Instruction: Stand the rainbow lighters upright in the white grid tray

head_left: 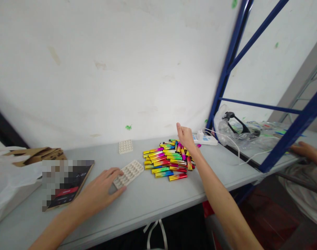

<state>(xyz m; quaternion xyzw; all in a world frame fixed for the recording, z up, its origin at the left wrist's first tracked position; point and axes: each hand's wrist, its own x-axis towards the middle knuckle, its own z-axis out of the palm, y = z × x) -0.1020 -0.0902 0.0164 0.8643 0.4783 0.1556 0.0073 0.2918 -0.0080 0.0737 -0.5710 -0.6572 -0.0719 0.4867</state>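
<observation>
Off-white moulded tray with rows of round-ended pockets (134, 169) sits on the grey tabletop (153, 194), just left of heaped shiny multicolour metallic tubes (162, 162). Left hand (105, 182): fingers loosely spread at the tray's end, probably so it won't slide. Right hand's (186, 136) curled over the heap's far side; can't tell if it's gripping anything.

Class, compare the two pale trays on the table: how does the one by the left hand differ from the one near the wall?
The near tray looks oblong; the far tray looks squarer. The left hand is on the near tray; no hand touches the far tray. Both are pale with rows of hollows.
</observation>
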